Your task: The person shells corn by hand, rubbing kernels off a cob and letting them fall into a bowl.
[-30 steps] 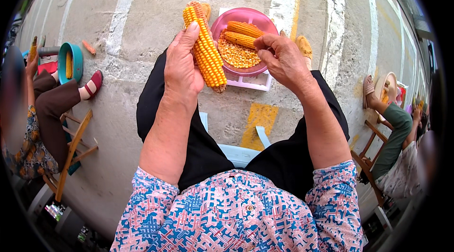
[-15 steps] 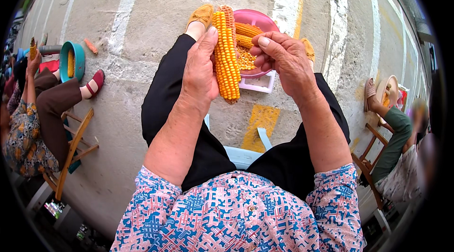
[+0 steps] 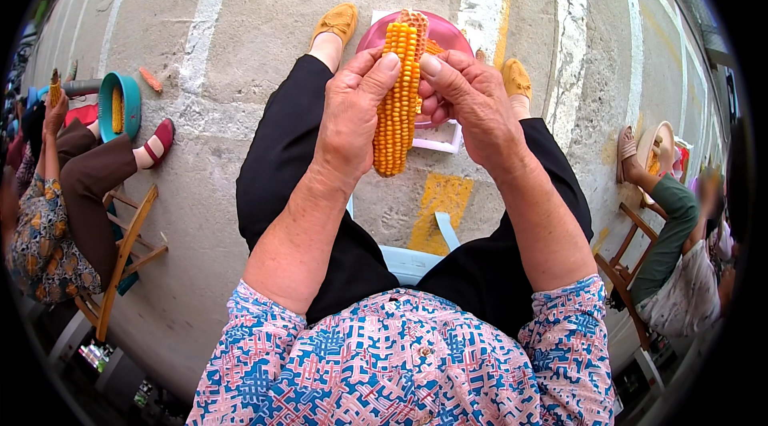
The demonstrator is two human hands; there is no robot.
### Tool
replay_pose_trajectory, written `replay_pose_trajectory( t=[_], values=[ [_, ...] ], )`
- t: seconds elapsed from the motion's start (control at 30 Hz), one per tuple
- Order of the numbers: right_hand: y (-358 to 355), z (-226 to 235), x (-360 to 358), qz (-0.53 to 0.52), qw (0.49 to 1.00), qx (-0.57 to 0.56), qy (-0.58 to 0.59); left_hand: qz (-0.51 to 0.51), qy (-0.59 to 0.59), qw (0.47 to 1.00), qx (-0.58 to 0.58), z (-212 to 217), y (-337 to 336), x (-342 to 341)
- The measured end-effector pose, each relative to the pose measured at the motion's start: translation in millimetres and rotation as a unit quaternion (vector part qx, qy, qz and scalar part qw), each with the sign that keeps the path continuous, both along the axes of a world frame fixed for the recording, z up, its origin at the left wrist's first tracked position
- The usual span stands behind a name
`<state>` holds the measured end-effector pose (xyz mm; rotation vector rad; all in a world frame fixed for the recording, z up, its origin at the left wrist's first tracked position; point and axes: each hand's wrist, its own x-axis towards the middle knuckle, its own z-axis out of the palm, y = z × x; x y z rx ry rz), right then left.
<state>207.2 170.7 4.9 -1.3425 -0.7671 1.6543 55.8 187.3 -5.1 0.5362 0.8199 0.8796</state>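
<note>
Left hand (image 3: 348, 118) and right hand (image 3: 472, 106) both clasp an upright corn cob (image 3: 398, 98), pink bowl (image 3: 452, 32) behind it, contents mostly hidden, teal bowl (image 3: 128, 102) with a cob far left, bare concrete between.

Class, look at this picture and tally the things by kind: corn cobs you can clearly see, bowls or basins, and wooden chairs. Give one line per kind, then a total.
Corn cobs: 3 (held cob, cob in teal basin, cob raised at left)
Basins: 2 (pink basin, teal basin)
Wooden chairs: 2 (left chair, right chair)
Total: 7
</note>
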Motion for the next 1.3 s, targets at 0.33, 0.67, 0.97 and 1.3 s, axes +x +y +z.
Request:
replay_pose_trajectory(
  t=[0.33,0.67,0.97,1.3],
  values=[
    [-1.9,-2.2,1.7,0.006,1.000,0.018,-0.017,-0.006,0.022,0.999,0.023,-4.2,-2.2,1.6],
    [-6.3,-7.7,1.2,-0.025,0.999,-0.004,0.036,-0.016,0.022,0.999,0.021,-5.7,-2.7,2.8],
    [-7.3,-8.4,2.8,-0.042,0.993,-0.057,0.097,0.006,-0.054,0.997,-0.049,-3.5,-1.1,4.0],
    [-7.4,-9.8,3.0,-0.042,0.989,-0.064,0.124,0.016,-0.050,0.997,-0.058,-2.7,-1.4,3.8]
  ],
)
